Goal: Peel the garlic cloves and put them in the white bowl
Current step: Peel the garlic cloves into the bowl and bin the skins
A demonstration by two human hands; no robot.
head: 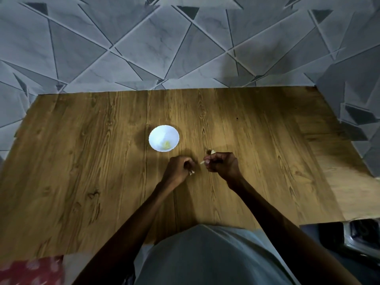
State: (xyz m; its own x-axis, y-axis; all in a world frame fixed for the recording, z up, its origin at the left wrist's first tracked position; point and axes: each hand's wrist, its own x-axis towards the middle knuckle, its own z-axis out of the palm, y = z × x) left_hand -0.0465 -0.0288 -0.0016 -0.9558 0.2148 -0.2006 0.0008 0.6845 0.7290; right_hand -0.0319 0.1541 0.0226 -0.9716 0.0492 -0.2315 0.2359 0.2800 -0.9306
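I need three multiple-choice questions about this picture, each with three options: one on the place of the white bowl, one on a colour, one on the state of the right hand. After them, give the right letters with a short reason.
1. Where does the white bowl stand on the table?
A. beyond the left hand, farther from the person
B. at the right edge
C. between the two hands

2. What colour is the bit of food in the bowl?
A. red
B. pale yellow
C. black

3. How is the right hand?
A. flat on the table
B. inside the bowl
C. fingers curled, pinching a small pale piece

Answers: 1 A, the bowl sits just past the left knuckles. 2 B, a yellowish bit lies on the bowl's floor. 3 C, a pale sliver sticks out from the pinched fingertips.
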